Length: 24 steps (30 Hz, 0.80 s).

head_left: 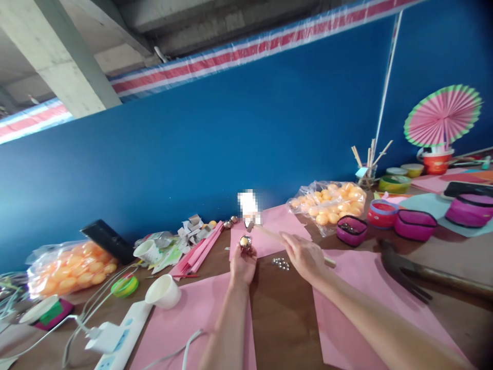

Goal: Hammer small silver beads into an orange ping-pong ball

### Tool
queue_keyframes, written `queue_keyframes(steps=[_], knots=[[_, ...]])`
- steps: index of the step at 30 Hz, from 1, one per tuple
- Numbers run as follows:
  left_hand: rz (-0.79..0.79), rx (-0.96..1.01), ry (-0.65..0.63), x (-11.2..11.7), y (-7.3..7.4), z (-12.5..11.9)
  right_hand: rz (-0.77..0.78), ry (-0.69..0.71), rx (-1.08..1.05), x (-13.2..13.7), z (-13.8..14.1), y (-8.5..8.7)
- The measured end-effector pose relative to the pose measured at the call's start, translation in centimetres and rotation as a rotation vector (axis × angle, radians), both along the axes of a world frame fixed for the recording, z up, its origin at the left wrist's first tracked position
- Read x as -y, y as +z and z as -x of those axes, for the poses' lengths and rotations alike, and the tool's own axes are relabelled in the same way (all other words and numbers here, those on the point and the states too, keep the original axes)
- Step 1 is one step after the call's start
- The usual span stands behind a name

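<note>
My left hand point(243, 266) is closed around a small shiny metal ball point(245, 242) with a pale gold spot on top. In my right hand point(304, 257) is a small hammer point(271, 234), gripped by its thin wooden handle. Its dark head hangs just above and beside the ball, apart from it as far as I can see. Several small shiny silver beads point(281, 264) lie on the brown table between my hands. Pink paper point(285, 223) lies beyond them, and two similar metal balls point(230, 222) sit at its left edge.
A larger claw hammer point(404, 267) rests on the right. Bags of orange balls point(327, 203) point(73, 267) stand on both sides. A white cup point(164, 292), power strip point(127, 329) and cables lie on the left. Purple containers point(415, 224) stand at the right; a blue wall point(231, 144) rises behind.
</note>
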<state>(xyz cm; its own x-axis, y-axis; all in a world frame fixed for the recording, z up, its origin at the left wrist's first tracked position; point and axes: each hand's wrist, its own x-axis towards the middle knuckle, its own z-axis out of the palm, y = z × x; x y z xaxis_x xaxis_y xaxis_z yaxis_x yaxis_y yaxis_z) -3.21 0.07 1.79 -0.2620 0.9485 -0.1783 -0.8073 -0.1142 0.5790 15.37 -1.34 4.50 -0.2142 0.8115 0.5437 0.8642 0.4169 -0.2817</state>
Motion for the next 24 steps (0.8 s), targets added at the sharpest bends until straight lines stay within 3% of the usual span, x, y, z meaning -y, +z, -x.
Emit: queue_keyframes(steps=[18, 24], knots=[[-0.018, -0.040, -0.074, 0.0, -0.3, 0.1, 0.075, 0.027, 0.051, 0.3, 0.2, 0.0], [0.053, 0.010, -0.028, 0.0, -0.1, 0.3, 0.051, -0.061, 0.045, -0.8, -0.4, -0.5]])
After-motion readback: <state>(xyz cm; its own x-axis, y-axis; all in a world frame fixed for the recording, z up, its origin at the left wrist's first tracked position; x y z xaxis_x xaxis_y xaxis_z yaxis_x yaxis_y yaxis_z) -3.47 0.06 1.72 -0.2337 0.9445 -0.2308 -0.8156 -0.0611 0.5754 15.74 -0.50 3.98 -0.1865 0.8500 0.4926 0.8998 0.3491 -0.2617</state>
